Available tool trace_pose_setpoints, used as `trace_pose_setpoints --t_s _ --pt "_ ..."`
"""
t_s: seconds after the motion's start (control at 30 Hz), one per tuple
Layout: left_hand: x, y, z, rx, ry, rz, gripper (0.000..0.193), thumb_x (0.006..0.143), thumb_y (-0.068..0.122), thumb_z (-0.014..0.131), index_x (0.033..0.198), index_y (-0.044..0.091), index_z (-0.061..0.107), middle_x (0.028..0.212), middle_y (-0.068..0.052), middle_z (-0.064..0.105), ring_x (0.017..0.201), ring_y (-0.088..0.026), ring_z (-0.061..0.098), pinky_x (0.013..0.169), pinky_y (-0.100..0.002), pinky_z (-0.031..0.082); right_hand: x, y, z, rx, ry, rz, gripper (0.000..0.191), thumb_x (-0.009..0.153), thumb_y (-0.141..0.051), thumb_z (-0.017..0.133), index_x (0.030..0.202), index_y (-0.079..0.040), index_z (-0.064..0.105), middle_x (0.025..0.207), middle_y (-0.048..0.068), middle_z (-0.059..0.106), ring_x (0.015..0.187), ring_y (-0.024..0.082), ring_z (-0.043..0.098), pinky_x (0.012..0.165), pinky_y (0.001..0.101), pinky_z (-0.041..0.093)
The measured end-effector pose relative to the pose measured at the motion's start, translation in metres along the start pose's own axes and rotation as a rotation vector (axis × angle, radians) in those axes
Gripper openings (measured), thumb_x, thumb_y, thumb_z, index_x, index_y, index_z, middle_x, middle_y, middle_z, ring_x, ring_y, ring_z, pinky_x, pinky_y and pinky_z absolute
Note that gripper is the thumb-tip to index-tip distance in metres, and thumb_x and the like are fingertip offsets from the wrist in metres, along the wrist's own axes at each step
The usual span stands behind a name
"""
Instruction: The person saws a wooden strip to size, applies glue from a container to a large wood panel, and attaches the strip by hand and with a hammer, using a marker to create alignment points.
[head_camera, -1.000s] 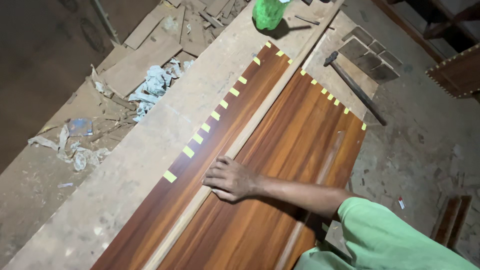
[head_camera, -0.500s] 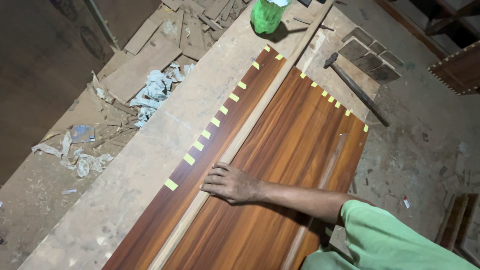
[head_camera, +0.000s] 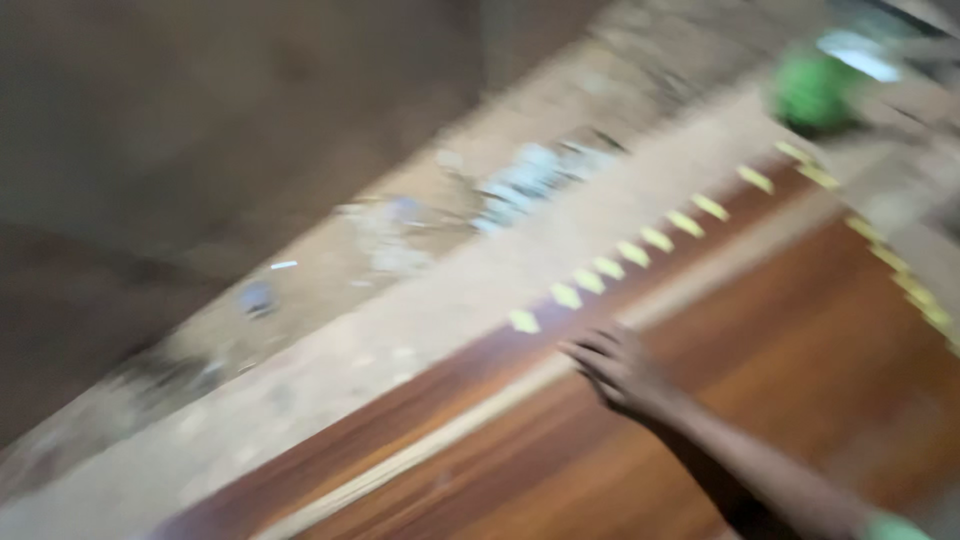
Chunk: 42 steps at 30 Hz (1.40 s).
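Nearest the camera, the right hand lies flat with fingers spread on the reddish-brown wooden veneer panel, gripping nothing (the left hand is out of view). That panel looks stiff, smooth and probably slippery, best taken by its long edges. Its long axis runs from lower left to upper right, along the pale dusty workbench. Farther off, yellow tape tabs line its edge, toward a blurred green object.

We see one hand, our right, reaching in from the lower right with the forearm bare and a bit of green sleeve at the frame's edge. The palm faces down, fingers spread and stretched forward, gripping nothing. Motion blur hides finer detail. Our left hand is out of view.
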<state>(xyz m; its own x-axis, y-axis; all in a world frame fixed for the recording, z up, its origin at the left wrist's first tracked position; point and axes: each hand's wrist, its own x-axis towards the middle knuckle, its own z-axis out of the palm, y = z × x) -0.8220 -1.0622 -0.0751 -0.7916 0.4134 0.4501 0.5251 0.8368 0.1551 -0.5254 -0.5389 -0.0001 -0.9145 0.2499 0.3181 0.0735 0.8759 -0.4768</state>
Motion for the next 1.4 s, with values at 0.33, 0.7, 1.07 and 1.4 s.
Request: trace_pose_setpoints --t_s 0.33,0.7,1.07,1.4 --pt "-0.026 -0.012 -0.039 -0.002 0.148 -0.174 0.063 0.066 0.043 0.083 0.121 0.014 0.072 0.131 -0.012 0.065 0.133 -0.033 0.055 0.113 -0.052 0.048 0.008 -0.054 0.023 -0.098 -0.004 0.026 0.037 0.087 -0.022 0.062 0.12 -0.005 0.067 0.118 0.014 0.066 0.112 0.033 0.057 0.101 0.0482 0.043" --pt "-0.039 -0.016 -0.053 -0.058 -0.031 -0.342 0.062 0.078 0.047 0.076 0.127 0.01 0.066 0.136 -0.01 0.063 0.136 -0.031 0.048 0.112 -0.047 0.037 0.087 -0.303 0.18 0.141 -0.069 -0.267 0.025 0.092 -0.017 0.071 0.114 -0.006 0.069 0.106 0.01 0.068 0.102 0.031 0.06 0.089 0.0465 0.047" --pt "-0.024 -0.087 -0.091 -0.227 -0.106 -0.021 0.044 0.088 0.018 0.068 0.132 0.014 0.066 0.131 -0.006 0.061 0.126 -0.028 0.052 0.107 -0.047 0.04 0.075 -0.31 0.236 -0.069 -0.036 -0.26 0.032 0.078 -0.012 0.071 0.11 -0.009 0.072 0.11 0.013 0.068 0.1 0.031 0.059 0.084 0.0481 0.044" --pt "-0.054 -0.141 -0.042 -0.485 -0.243 -0.022 0.037 0.099 0.007 0.064 0.134 0.018 0.068 0.129 -0.003 0.064 0.124 -0.023 0.054 0.119 -0.047 0.044 0.046 -0.285 0.267 -0.088 -0.238 -0.143 0.03 0.098 -0.007 0.077 0.127 -0.013 0.07 0.123 0.006 0.065 0.116 0.026 0.055 0.105 0.0449 0.037"
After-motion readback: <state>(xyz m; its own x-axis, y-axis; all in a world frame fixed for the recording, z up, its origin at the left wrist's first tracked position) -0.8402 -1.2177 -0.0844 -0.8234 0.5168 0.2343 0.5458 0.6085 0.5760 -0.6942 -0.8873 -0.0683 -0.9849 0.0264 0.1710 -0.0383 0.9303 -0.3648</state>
